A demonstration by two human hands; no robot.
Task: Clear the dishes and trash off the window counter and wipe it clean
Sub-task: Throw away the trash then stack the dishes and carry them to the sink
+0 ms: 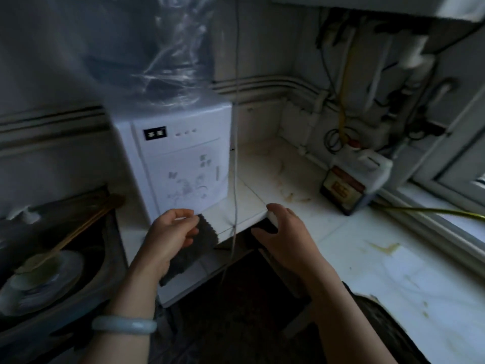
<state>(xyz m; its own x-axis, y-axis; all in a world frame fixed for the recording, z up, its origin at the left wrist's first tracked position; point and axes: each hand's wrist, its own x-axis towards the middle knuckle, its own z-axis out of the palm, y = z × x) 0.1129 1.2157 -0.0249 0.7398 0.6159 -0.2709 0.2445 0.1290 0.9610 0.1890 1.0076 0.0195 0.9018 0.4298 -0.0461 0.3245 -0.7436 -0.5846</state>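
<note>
Left hand (170, 232) at the front edge of the raised tiled ledge (262, 177), thumb and fingers closed in a pinch on a dark cloth (204, 243). Cloth hanging from that pinch down over the ledge's front edge, lower part trailing beneath the wrist. Pale bangle (123, 324) on the left wrist.

Right hand (286, 240) at the ledge's front right corner, fingers apart and loosely bent, tips on the white edge, thumb out to the left, grip slack. Dark patch under the thumb too blurred to identify.

White appliance (181, 158) standing on the ledge's left side, back to the wall, top draped in clear plastic film (170, 61). Thin white cord (235, 153) hanging just beside the appliance's right face and down past the front edge, between the two hands.

Window counter (393, 290) along the right, below the window frame (433, 227). Brown marks near the ledge's right edge; yellowish stain (383, 248) toward the counter's middle. Dark jug (351, 185) with white cap and orange label upright at the counter's far corner, near the wall. Yellow hose (433, 210) along the window-side edge, from just beside the jug toward the right.

Stack of dishes (44, 279) at far left, off the counter, chopsticks (86, 224) laid across it. View dim and soft throughout.
</note>
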